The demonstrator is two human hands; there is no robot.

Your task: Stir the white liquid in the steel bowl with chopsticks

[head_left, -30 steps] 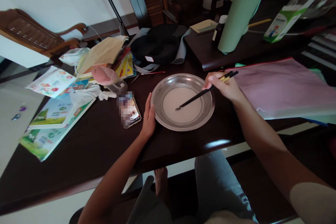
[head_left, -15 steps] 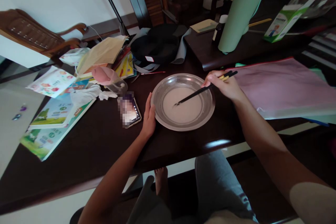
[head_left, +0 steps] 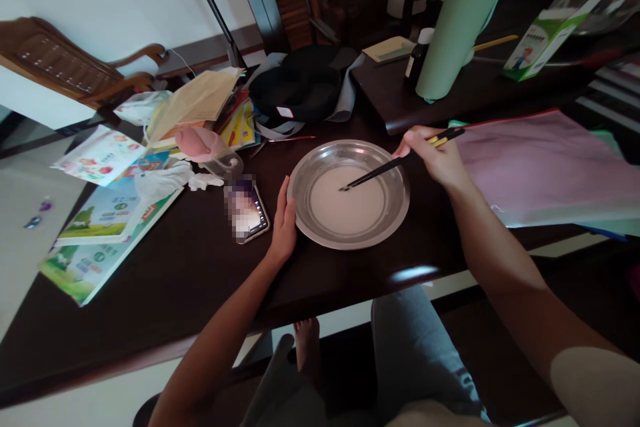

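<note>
A round metal plate (head_left: 395,213) with a pale milky liquid (head_left: 350,210) in it sits on the dark wooden table (head_left: 190,267) in front of me. My right hand (head_left: 435,157) is closed round a pair of black chopsticks (head_left: 385,170), whose tips dip into the liquid near the plate's middle. My left hand (head_left: 283,227) lies flat with fingers straight, pressed against the plate's left rim.
A phone (head_left: 247,208) lies just left of my left hand. Books, papers and tissue (head_left: 115,207) clutter the table's left side. A purple folder (head_left: 540,160) lies to the right. A green flask (head_left: 460,20), a dark bottle and a box stand behind.
The chopstick tips have moved up and to the right within the liquid, and my right hand has shifted slightly right. My left hand and the plate have stayed still.
</note>
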